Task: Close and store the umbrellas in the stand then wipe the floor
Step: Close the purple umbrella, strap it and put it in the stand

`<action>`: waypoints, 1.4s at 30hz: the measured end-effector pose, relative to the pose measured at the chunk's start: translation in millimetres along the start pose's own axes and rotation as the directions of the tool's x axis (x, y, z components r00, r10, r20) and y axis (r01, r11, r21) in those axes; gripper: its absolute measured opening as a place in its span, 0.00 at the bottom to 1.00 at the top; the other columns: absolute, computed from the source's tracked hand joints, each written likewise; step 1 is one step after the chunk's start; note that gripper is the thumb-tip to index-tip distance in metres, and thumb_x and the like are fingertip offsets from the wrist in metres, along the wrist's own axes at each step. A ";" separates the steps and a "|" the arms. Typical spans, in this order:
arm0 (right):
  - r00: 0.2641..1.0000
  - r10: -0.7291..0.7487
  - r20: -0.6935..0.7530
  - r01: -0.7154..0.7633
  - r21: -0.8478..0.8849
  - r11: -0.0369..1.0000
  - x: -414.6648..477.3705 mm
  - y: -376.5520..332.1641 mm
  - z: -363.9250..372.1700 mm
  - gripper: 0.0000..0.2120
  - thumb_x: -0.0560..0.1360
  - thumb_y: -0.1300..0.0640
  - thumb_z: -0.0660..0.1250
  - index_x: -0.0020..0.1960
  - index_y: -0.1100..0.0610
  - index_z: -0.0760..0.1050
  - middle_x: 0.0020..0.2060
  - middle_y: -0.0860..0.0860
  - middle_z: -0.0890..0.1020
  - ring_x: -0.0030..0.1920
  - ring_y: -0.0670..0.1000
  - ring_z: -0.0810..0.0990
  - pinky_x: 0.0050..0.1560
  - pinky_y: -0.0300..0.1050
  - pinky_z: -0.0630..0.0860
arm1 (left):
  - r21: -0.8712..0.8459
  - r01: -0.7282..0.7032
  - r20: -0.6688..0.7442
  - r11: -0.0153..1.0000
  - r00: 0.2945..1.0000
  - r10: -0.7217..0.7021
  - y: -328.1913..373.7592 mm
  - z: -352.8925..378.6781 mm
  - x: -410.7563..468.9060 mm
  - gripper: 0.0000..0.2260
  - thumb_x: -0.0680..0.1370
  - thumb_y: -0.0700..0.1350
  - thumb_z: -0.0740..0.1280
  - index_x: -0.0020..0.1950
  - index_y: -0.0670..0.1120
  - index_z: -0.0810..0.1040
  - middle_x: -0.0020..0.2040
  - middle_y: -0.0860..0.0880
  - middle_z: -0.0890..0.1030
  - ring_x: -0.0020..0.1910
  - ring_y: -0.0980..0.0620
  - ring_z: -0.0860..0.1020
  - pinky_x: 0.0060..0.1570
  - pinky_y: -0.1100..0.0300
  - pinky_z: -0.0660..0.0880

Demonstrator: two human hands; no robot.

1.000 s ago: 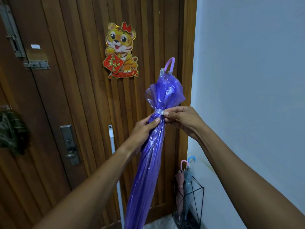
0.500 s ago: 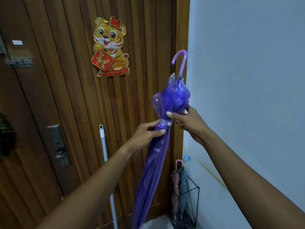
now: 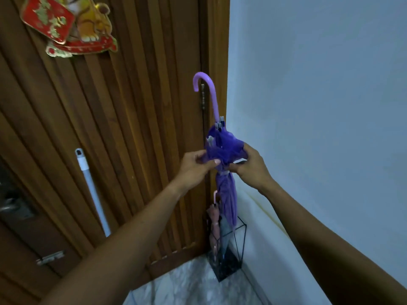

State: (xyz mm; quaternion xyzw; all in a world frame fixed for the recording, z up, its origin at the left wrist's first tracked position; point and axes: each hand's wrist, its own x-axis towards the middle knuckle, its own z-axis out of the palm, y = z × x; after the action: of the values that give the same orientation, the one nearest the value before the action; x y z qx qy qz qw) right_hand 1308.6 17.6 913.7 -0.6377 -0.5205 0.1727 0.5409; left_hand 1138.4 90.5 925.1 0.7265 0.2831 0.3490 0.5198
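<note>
1. Your left hand (image 3: 193, 166) and right hand (image 3: 248, 167) both pinch the purple umbrella (image 3: 224, 172) at its gathered canopy, fingers (image 3: 214, 162) clamped just above the pale strap (image 3: 224, 173); hold it there and lower straight down, handle up.
2. The canopy is thin, glossy, crinkly plastic film (slippery, I'd judge), so grip the bunched folds, not one loose layer.
3. Directly below your fingers, its tip looks to be entering the black wire stand (image 3: 231, 245), a slim open frame on the marbled floor (image 3: 187, 282). Steer clear of the pink umbrella (image 3: 214, 219) already inside.
4. Above your fingers, the smooth lilac hook handle (image 3: 208, 89) rises before the ribbed wooden door (image 3: 136, 128); left of them leans a white pole (image 3: 92, 190).
</note>
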 end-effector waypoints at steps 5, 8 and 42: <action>0.993 0.114 -0.018 -0.115 -0.048 0.992 50.6 94.3 17.2 0.27 0.65 0.64 0.81 0.61 0.52 0.77 0.51 0.46 0.84 0.52 0.45 0.82 0.51 0.43 0.82 | 0.008 0.037 0.040 0.999 0.998 -0.037 -93.2 20.9 75.8 0.07 0.76 0.35 0.71 0.54 0.40 0.83 0.44 0.51 0.86 0.42 0.62 0.83 0.42 0.68 0.76; 0.986 0.164 -0.013 -0.164 -0.150 0.975 79.6 157.2 33.6 0.21 0.67 0.64 0.80 0.57 0.54 0.77 0.47 0.47 0.84 0.46 0.46 0.82 0.48 0.43 0.79 | -0.019 0.071 0.057 0.997 0.996 -0.069 -162.0 30.1 118.0 0.10 0.75 0.38 0.73 0.53 0.33 0.82 0.46 0.37 0.85 0.46 0.42 0.85 0.47 0.48 0.82; 0.549 0.830 -0.097 -0.825 -0.223 0.519 58.9 566.3 167.5 0.17 0.73 0.56 0.73 0.61 0.57 0.78 0.49 0.53 0.87 0.37 0.54 0.87 0.47 0.54 0.85 | 0.316 0.423 0.269 0.849 0.818 -0.508 -605.5 161.8 199.6 0.11 0.77 0.35 0.69 0.59 0.41 0.84 0.53 0.44 0.85 0.53 0.48 0.82 0.52 0.59 0.79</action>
State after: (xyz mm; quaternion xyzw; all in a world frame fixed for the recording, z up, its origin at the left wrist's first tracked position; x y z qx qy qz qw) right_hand 1471.0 225.2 381.9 -0.8670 -0.1778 0.3509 0.3058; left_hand 1357.7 336.0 355.6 0.7414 0.3989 0.0413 0.5380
